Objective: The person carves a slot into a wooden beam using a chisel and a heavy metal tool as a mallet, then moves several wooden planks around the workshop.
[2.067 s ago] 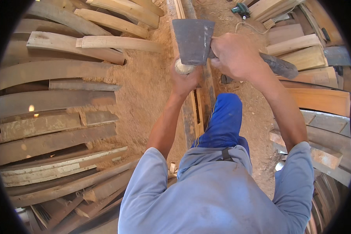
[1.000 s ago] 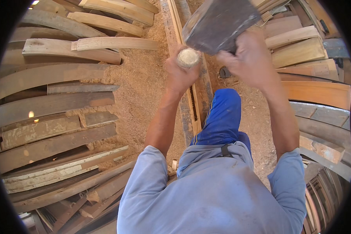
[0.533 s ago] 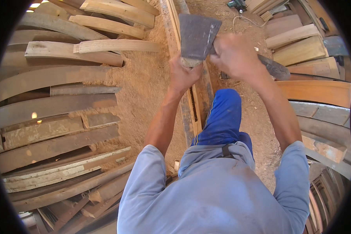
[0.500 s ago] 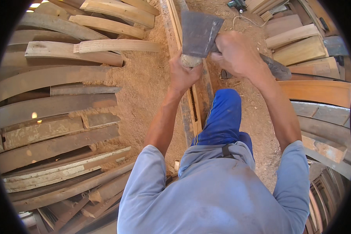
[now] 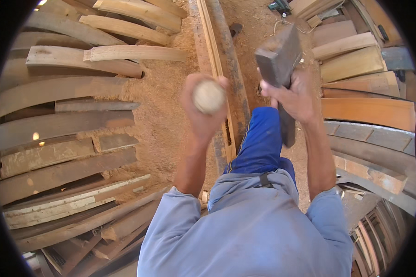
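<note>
My left hand (image 5: 203, 104), smeared by motion, is closed around a round wooden tool handle (image 5: 209, 97). Its pale end faces up, and whatever lies below the grip is hidden. To the right, my right hand (image 5: 296, 99) grips a dark mallet (image 5: 279, 55) with a blocky, flared head. The mallet's head is raised clear of the handle's end, and its thick grip hangs below my fist. Beneath and between my hands runs a long, narrow wooden workpiece (image 5: 213, 51), with a dark slot in its nearer part.
A worn beam (image 5: 233, 69) lies alongside the workpiece. Curved boards (image 5: 64, 127) are stacked on the left, and more planks (image 5: 370, 111) on the right. Sawdust (image 5: 159, 101) covers the floor. A green corded power tool (image 5: 279, 6) lies at the far right.
The mallet has moved from over the handle's end to the right, and its head has turned. My left hand, with the handle, has shifted slightly left and nearer.
</note>
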`<state>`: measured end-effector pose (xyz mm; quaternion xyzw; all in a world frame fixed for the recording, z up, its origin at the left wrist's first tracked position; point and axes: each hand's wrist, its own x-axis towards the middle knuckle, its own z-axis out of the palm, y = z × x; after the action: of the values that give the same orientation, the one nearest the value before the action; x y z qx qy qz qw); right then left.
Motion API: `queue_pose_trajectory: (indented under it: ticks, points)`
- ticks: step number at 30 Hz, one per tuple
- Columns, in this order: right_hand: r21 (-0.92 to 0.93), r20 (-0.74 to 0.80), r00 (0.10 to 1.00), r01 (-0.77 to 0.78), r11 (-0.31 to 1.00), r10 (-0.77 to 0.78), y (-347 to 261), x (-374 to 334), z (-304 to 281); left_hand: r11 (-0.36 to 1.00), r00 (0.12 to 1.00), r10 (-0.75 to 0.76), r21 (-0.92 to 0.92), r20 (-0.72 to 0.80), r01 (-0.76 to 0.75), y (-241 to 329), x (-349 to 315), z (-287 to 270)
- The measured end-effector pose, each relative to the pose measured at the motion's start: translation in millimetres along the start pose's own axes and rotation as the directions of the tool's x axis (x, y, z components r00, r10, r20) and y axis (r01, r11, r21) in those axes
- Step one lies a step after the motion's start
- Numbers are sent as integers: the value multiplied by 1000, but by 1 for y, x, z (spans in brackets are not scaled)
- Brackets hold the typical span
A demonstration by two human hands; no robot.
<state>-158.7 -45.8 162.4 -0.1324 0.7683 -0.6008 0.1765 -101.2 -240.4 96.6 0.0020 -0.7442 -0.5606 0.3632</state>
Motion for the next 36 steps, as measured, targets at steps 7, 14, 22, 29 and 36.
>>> queue_pose_trajectory:
  ticks: [7, 14, 22, 29, 36]
  points:
    - [540, 11, 955, -256, 802, 297, 144, -29, 27, 918, 848, 376, -23, 373, -397, 48, -71, 51]
    - [622, 62, 975, -203, 756, 212, 113, -63, -18, 795, 937, -184, 606, 296, -35, -25, -113, 17]
    - [648, 34, 968, -210, 732, 248, 121, -75, -23, 768, 872, -376, 632, 313, 104, -87, -160, 15]
    - [640, 66, 967, -231, 733, 247, 130, -68, -25, 570, 542, -805, 570, 242, 591, -101, -157, -5]
    - [657, 63, 956, -255, 709, 286, 150, -56, -27, 396, 398, -832, -89, 386, 914, -160, -183, -79]
